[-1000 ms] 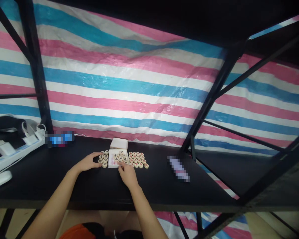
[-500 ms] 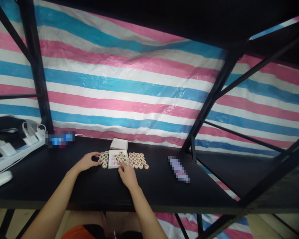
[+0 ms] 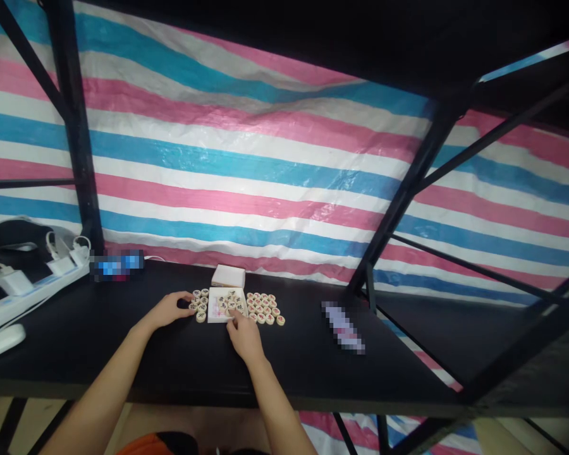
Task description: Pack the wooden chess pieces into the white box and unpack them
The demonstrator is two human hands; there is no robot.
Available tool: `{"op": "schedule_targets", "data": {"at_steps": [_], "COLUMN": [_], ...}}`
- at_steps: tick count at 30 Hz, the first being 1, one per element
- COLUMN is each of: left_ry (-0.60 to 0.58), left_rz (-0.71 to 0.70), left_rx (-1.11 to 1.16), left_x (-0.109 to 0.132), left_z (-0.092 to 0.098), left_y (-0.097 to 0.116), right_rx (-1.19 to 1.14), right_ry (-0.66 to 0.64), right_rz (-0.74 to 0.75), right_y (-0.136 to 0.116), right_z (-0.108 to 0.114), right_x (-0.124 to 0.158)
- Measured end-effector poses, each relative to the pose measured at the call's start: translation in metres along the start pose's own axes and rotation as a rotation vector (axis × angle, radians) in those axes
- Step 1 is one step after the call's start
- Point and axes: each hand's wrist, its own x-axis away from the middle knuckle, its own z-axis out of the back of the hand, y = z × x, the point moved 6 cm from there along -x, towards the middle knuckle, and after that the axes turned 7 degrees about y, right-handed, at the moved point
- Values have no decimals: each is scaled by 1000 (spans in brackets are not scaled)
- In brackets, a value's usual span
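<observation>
A shallow white box holds several round Chinese chess pieces with dark characters. My right hand reaches over the box's front edge, its thumb and fingers closed on a Chinese chess piece, mostly covered by the fingertips. My left hand rests on the tabletop, thumb and forefinger spread against the left side of a small group of dark-marked pieces. To the right of the box, red-marked pieces lie in rows.
Behind the box lies its white lid. A blurred-out flat object lies to the right on the black table. At left are a white power strip with chargers and a white mouse-like object. Black metal posts frame the table; striped sheeting hangs behind.
The view has shifted slightly. My right fingertips have moved a little within the box among the dark-marked pieces. My left hand stays beside its group of pieces.
</observation>
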Motion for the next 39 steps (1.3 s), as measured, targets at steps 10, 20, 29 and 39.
{"op": "schedule_targets", "data": {"at_steps": [10, 20, 29, 39], "left_ry": [223, 125, 95, 126], "left_rz": [-379, -502, -556, -423], "left_rx": [-390, -467, -445, -289], "left_x": [8, 20, 23, 7], "left_z": [-28, -48, -61, -64], "left_y": [67, 81, 79, 59], "right_rx": [6, 137, 176, -14], "right_ry": [-6, -21, -41, -32], "right_rz": [-4, 7, 62, 122], "right_y": [1, -2, -4, -4], "right_z": [-1, -3, -7, -2], "right_x": [-2, 0, 1, 2]}}
